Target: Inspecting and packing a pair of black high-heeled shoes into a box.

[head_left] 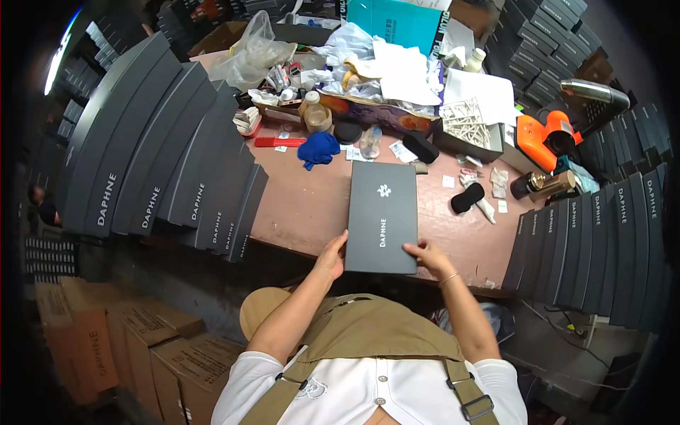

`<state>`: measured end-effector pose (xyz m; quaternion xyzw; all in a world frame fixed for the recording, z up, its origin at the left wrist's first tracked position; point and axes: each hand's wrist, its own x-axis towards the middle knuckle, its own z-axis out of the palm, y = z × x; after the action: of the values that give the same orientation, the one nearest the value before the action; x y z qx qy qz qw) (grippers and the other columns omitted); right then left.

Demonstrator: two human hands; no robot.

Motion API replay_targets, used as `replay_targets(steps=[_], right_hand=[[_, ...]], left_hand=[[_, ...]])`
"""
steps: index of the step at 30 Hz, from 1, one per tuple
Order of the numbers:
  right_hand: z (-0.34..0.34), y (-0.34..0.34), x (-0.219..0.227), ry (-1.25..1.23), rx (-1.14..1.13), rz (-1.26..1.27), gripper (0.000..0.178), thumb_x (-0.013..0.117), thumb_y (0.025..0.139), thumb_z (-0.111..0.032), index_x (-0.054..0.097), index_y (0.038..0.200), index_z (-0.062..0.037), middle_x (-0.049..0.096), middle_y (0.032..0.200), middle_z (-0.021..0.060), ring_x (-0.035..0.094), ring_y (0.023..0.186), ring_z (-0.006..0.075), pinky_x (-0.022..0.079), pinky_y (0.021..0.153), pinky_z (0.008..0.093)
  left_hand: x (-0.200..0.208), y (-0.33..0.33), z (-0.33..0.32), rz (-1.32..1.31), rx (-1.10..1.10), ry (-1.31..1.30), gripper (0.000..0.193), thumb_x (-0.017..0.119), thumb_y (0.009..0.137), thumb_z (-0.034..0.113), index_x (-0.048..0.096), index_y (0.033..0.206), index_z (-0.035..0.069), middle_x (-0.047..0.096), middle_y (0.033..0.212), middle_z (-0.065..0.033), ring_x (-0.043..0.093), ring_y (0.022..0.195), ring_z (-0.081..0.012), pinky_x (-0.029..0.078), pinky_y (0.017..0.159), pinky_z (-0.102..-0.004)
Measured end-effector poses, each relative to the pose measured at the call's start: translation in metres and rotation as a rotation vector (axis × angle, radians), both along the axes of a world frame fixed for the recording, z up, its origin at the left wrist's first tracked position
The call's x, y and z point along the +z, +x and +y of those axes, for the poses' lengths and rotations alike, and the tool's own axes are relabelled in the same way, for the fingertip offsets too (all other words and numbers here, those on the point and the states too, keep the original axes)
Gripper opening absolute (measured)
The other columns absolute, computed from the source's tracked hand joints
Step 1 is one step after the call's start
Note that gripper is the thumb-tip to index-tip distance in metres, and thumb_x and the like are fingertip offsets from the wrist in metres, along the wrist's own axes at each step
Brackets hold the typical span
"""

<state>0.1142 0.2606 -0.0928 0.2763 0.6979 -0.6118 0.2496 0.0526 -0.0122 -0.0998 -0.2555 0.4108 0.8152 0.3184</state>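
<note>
A dark grey lidded shoebox (383, 191) with pale print lies flat at the front edge of the pinkish-brown table (304, 209), its near end reaching toward my body. My left hand (331, 256) grips its left side near the front corner. On the opposite side my right hand (429, 258) holds the box, thumb on the lid and the other fingers mostly hidden along the side. The lid is on, so the inside cannot be seen. A thin bracelet circles my right wrist.
Stacks of similar grey shoeboxes rise at the left (134, 142) and right (595, 248). Farther back are a blue cloth (319, 149), black oval pads (467, 198), an orange tape dispenser (538, 134) and an open tray of white sticks (464, 124). Brown cartons (152, 322) stand low at left.
</note>
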Motion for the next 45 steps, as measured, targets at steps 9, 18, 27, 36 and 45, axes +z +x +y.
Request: replay_targets(steps=[9,18,27,36,45], right_hand=[[-0.104,-0.016,0.084,-0.246,-0.458,0.176,0.049,0.067,0.085,-0.039,0.058,0.109,0.0016,0.063,0.106,0.0116,0.061,0.091,0.0192,0.048,0.079,0.0339],[-0.117,-0.014,0.103,0.622,-0.126,0.721,0.023,0.068,0.08,-0.007,0.058,0.1,-0.0027,0.058,0.09,0.0094,0.052,0.065,0.0177,0.044,0.058,0.0291],[-0.165,-0.028,0.046,0.041,0.544,0.886,0.052,0.056,0.091,-0.027,0.042,0.136,-0.0047,0.051,0.129,0.0163,0.056,0.107,0.0258,0.042,0.094,0.0388],[-0.1,-0.004,0.06,0.515,0.393,0.679,0.04,0.062,0.082,-0.012,0.052,0.116,0.007,0.059,0.105,0.0254,0.058,0.098,0.0366,0.047,0.084,0.0417],[-0.086,-0.045,-0.018,0.413,0.274,0.49,0.068,0.071,0.072,-0.011,0.041,0.132,0.0039,0.055,0.119,0.0262,0.055,0.111,0.0319,0.045,0.091,0.036]], left_hand=[[0.016,-0.045,-0.093,0.609,0.006,-0.201,0.059,0.056,0.093,0.038,0.041,0.137,0.003,0.041,0.14,-0.0165,0.037,0.132,-0.0206,0.028,0.108,-0.0362],[0.007,-0.109,-0.171,0.756,-0.347,-1.04,0.066,0.059,0.09,0.03,0.031,0.14,-0.002,0.044,0.136,-0.0239,0.048,0.123,-0.031,0.038,0.101,-0.0372],[0.151,-0.036,-0.034,1.09,-0.616,-0.234,0.026,0.06,0.088,0.015,0.063,0.107,-0.002,0.061,0.107,-0.0125,0.059,0.097,-0.0218,0.046,0.088,-0.0328],[-0.027,-0.016,0.007,0.901,-0.347,-0.835,0.065,0.061,0.089,0.028,0.032,0.137,-0.005,0.044,0.13,-0.0286,0.045,0.122,-0.037,0.033,0.105,-0.04],[-0.069,-0.069,0.012,0.821,-0.459,-0.806,0.061,0.051,0.093,0.041,0.041,0.133,-0.004,0.052,0.12,-0.0279,0.05,0.112,-0.0393,0.038,0.097,-0.0418]])
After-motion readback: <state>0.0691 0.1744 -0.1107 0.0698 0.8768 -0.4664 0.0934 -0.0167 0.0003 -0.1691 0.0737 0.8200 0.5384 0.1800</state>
